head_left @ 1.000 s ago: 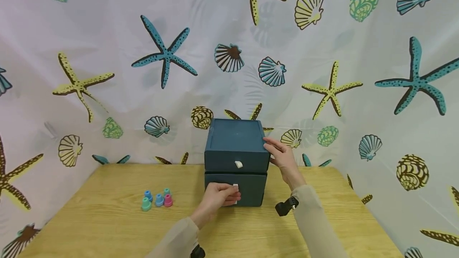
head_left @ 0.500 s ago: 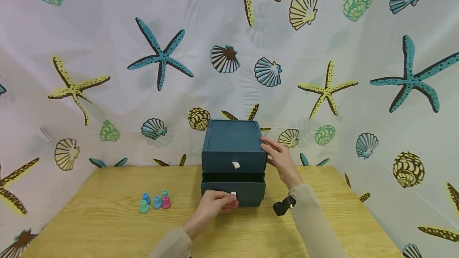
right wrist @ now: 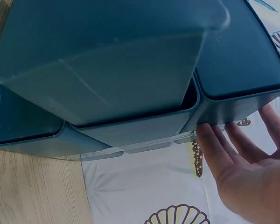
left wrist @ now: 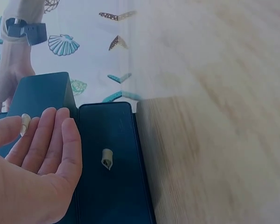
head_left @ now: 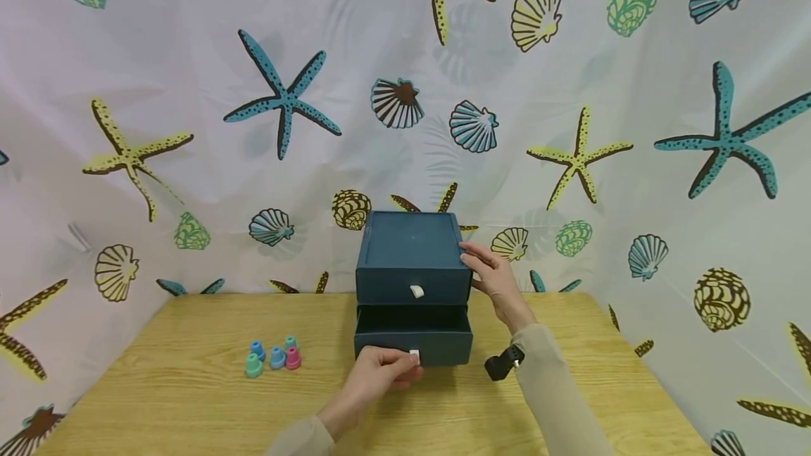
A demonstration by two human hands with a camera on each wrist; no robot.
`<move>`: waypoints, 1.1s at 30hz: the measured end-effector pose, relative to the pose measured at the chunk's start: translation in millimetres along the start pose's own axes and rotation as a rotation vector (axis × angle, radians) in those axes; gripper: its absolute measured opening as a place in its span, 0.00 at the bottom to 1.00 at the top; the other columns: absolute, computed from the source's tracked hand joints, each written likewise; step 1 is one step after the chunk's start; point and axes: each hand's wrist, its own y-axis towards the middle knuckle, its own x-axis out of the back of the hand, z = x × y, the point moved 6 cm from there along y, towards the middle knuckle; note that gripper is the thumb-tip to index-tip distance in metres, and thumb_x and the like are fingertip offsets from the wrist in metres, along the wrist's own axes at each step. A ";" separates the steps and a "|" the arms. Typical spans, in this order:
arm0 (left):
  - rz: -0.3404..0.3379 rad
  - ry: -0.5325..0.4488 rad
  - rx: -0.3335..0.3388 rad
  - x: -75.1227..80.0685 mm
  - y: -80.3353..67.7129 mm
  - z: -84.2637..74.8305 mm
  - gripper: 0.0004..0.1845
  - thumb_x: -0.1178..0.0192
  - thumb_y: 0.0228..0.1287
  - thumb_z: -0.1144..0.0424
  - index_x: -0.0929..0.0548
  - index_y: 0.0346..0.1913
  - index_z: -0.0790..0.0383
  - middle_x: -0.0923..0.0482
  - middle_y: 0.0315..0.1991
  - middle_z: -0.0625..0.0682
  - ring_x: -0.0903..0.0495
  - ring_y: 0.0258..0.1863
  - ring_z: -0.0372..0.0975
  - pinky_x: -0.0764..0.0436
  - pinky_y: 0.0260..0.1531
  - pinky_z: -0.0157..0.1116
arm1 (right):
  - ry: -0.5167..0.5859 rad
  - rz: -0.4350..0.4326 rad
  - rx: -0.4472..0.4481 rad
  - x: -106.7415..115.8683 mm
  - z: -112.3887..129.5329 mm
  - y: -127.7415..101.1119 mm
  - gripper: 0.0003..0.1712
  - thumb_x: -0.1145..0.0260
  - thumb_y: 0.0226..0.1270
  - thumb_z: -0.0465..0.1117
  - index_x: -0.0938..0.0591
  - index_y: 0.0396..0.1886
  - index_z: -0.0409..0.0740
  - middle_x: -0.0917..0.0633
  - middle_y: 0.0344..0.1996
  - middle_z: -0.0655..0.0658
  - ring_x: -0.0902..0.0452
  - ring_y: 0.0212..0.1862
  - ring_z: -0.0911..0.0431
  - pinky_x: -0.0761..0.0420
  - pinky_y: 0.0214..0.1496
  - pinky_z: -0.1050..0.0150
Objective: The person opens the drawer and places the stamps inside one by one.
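Lower drawer, partly drawn out, is pinched at its tab by left hand; cabinet is steadied by straight, spread right hand fingers.

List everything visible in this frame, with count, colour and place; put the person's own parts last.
Drawer box: one, dark teal, at the back middle of the table, two drawers.
Lower drawer: one, dark teal, pulled partly out.
Upper drawer: one, dark teal, closed, white tab.
Small caps: five, blue, teal and pink, clustered left of the box.
Table: one, light wood.
Backdrop: one, white with starfish and shells, behind and at both sides.
Left hand: pinches the lower drawer's white tab.
Right hand: fingers straight against the box's right side.
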 end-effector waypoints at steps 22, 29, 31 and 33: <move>0.034 -0.035 0.024 -6.4 -16.4 6.4 0.18 0.37 0.67 0.57 0.13 0.48 0.69 0.12 0.40 0.55 0.13 0.40 0.39 0.15 0.47 0.46 | -0.014 -0.005 -0.003 -0.4 0.1 -1.8 0.24 0.39 0.73 0.46 0.24 0.66 0.49 0.29 0.69 0.45 0.35 0.72 0.48 0.31 0.69 0.42; 0.043 -0.033 0.014 -6.8 -19.7 5.9 0.18 0.38 0.67 0.56 0.13 0.48 0.69 0.12 0.40 0.56 0.13 0.41 0.40 0.15 0.47 0.46 | -0.009 -0.004 -0.005 -0.4 0.8 -1.3 0.24 0.39 0.73 0.46 0.24 0.66 0.48 0.29 0.69 0.46 0.36 0.72 0.48 0.31 0.69 0.42; 0.043 -0.036 0.013 -6.7 -20.6 6.4 0.18 0.38 0.67 0.56 0.13 0.48 0.69 0.12 0.40 0.55 0.13 0.41 0.39 0.15 0.46 0.46 | -0.012 -0.004 -0.004 -0.1 0.4 -1.4 0.24 0.39 0.73 0.47 0.24 0.66 0.49 0.29 0.70 0.46 0.36 0.72 0.48 0.31 0.69 0.42; 0.041 -0.037 0.012 -7.4 -21.7 6.4 0.18 0.38 0.68 0.56 0.13 0.48 0.69 0.12 0.40 0.56 0.13 0.41 0.39 0.15 0.45 0.45 | -0.020 0.001 -0.001 0.1 -0.4 -1.3 0.24 0.39 0.73 0.47 0.24 0.66 0.49 0.30 0.70 0.46 0.36 0.72 0.48 0.31 0.69 0.42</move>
